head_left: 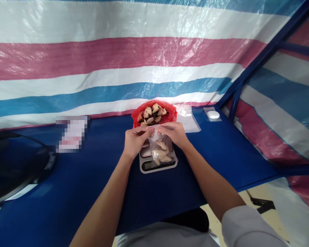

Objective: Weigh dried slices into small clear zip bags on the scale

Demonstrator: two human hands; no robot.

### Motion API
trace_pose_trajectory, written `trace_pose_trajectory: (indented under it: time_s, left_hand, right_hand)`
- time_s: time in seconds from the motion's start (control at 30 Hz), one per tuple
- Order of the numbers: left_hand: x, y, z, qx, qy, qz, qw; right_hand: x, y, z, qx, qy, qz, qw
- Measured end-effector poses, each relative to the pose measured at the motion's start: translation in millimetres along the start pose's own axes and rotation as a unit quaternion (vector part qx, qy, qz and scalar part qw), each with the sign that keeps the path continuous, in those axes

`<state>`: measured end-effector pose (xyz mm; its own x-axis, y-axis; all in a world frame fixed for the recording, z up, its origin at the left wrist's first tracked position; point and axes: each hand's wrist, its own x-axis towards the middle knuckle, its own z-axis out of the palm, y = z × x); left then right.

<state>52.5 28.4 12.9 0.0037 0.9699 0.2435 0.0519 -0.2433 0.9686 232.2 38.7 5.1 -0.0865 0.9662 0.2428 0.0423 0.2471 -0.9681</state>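
My left hand (136, 140) and my right hand (175, 133) pinch the top edge of a clear plastic bag (162, 151) between thumbs and fingers. Several pale, dried pieces lie in the bottom of the bag. It hangs over a white kitchen scale (159, 169) with a dark display strip; whether it touches the scale I cannot tell. Right behind my hands stands a red plastic bag (154, 104), open at the top, filled with more pale and brown dried pieces.
Clear flat bags (189, 120) lie right of the red bag. Farther right, a white oval object (213, 114) rests on a small clear bag. A blurred-out packet (73, 133) and a large black rounded object (15, 168) are on the blue table (92, 192). Striped sheeting (118, 55) hangs behind.
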Motion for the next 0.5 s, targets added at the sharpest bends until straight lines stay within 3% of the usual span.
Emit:
trace_pose_trajectory:
  time_s: [0.3,0.5]
  left_hand:
    - [3,-1,-2,-0.046,0.032,-0.036,0.998]
    - [1,-2,-2,-0.035,0.028,-0.067,0.997]
  right_hand:
    - [2,6,-19,0.029,-0.023,0.025,0.999]
    - [0,0,-16,-0.004,-0.043,0.038,0.998]
